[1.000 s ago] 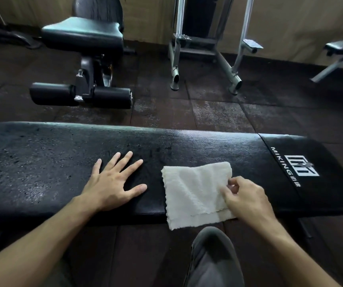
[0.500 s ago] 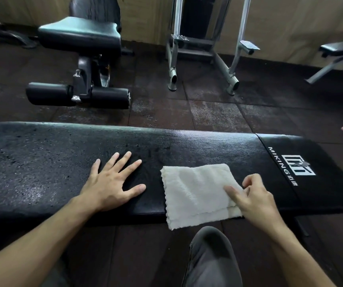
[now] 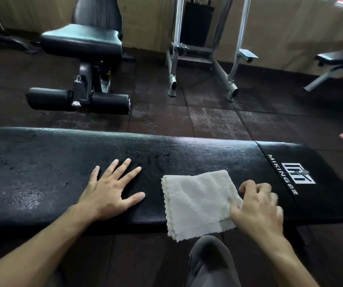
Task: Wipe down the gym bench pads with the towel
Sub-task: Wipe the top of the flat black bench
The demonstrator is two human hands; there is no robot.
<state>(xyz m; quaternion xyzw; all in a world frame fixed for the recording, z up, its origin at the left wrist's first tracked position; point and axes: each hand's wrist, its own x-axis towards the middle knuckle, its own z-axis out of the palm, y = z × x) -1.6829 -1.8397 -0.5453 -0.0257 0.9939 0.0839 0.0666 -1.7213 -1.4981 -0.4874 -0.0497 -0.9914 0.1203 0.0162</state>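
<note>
1 white towel (image 3: pixel 197 201) lies folded on the near edge of the black worktop (image 3: pixel 42 172), a corner hanging over. 2 hands: the left hand (image 3: pixel 109 191) presses flat, fingers spread, beside the towel; the right hand (image 3: pixel 257 210) is blurred at the towel's right edge, its grip unclear. Beyond stand 1 seat machine (image 3: pixel 83 44) and 1 metal frame (image 3: pixel 203 56) on dark floor tiles (image 3: pixel 212 121).

I see the left hand (image 3: pixel 109 190) flat, palm down, fingers spread and straight, forearm running in from near left. Right hand (image 3: pixel 257 208) is blurred, fingers curled downward; forearm enters from near right, grip unclear.
</note>
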